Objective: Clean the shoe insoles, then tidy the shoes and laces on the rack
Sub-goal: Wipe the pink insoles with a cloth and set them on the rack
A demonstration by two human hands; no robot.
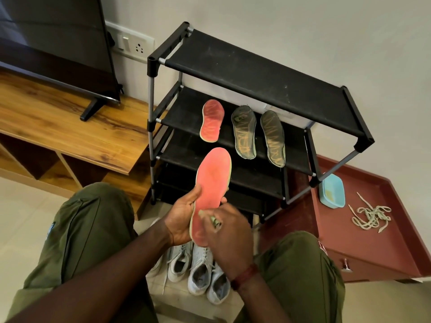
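Observation:
My left hand (182,220) holds a pink insole (211,187) upright by its lower edge, in front of the black shoe rack (256,73). My right hand (227,236) grips a small greenish brush (215,221), blurred, against the heel end of that insole. On the rack's second shelf lie another pink insole (211,121) and two dark insoles (244,132) (272,138) marked with pale streaks. Several pale grey-white shoes (198,273) stand on the floor between my knees. A tangle of pale laces (370,216) lies on the red-brown cabinet top.
A light blue tub (332,191) sits on the red-brown cabinet (384,248) to the right of the rack. A wooden TV unit (70,127) with a television (53,43) stands to the left. A wall socket (133,45) is behind the rack's left corner.

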